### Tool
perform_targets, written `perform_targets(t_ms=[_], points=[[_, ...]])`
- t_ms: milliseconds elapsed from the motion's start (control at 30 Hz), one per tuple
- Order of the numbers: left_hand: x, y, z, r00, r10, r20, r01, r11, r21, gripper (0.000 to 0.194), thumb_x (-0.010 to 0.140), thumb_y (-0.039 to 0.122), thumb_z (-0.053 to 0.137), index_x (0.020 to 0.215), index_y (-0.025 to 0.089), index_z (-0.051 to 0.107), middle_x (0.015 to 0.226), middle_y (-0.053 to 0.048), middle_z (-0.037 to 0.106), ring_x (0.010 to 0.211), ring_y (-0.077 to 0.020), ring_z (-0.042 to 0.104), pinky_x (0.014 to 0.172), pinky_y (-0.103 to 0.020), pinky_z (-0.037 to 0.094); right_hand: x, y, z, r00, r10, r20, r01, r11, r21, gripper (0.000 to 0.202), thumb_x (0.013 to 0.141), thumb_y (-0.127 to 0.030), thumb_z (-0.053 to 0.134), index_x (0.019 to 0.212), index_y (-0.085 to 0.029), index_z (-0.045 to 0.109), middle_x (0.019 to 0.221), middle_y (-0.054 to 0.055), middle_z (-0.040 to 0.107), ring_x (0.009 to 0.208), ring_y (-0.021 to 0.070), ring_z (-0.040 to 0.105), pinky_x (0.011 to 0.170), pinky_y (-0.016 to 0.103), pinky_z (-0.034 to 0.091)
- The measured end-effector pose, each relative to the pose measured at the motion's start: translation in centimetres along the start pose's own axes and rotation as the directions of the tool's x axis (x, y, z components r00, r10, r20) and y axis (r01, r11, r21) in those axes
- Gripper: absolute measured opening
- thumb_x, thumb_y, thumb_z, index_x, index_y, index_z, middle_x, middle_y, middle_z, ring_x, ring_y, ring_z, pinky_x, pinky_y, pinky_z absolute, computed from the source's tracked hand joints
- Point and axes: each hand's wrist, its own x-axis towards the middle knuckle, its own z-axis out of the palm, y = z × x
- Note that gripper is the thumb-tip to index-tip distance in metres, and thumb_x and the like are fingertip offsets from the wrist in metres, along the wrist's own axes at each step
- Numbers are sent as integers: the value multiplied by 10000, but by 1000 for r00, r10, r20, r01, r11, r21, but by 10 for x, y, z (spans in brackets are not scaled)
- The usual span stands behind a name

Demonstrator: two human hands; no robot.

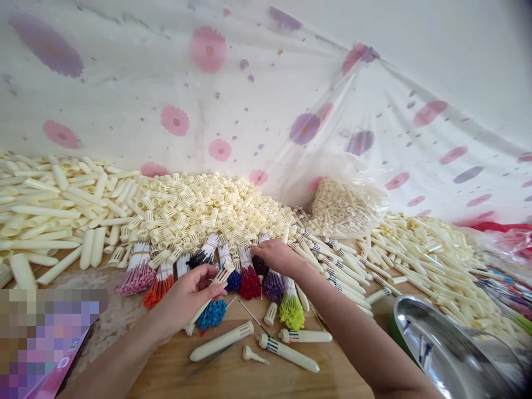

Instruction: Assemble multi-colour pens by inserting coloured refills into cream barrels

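Note:
My left hand (191,296) is closed around a cream multi-colour pen barrel (223,274), its slotted end tilted up to the right. Over the row of refill bundles, my right hand (276,256) has its fingers curled down at the white ends of a dark bundle (261,266); whatever they pinch is hidden. Nearby lie a red refill bundle (249,281), a purple bundle (274,285), a yellow-green bundle (291,311) and a blue bundle (211,314). On the table in front are a loose slotted barrel (222,341), two pens with coloured sliders, one a filled pen (290,353), and a small plunger-like piece (255,355).
Behind the bundles rises a heap of slotted cream parts (208,205), with long cream tubes (62,199) at left. Filled pens (336,266) lie in rows at right, beside a plastic bag of small parts (349,208). A metal bowl (449,349) stands front right; a phone-like screen (62,360) is front left.

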Motion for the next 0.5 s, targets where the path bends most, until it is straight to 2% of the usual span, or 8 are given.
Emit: perform_targets(t_ms=[233, 500], points=[[0, -1, 2, 1000, -6, -6, 6, 1000, -15, 352, 553, 359, 753, 806, 186, 580, 708, 20, 648, 705, -172, 637, 667, -288, 496, -2, -4, -14, 995, -78, 65, 83, 993, -81, 155, 862, -69, 474, 911, -147, 598, 806, 81, 660, 713, 183, 600, 590, 267, 345], [-1, -2, 3, 1000, -7, 3, 7, 1000, -16, 348, 551, 374, 752, 796, 190, 587, 708, 18, 642, 710, -174, 628, 650, -280, 491, -1, -5, -12, 992, -112, 60, 119, 986, -118, 154, 869, -82, 467, 918, -134, 604, 876, 88, 641, 730, 183, 590, 587, 279, 360]])
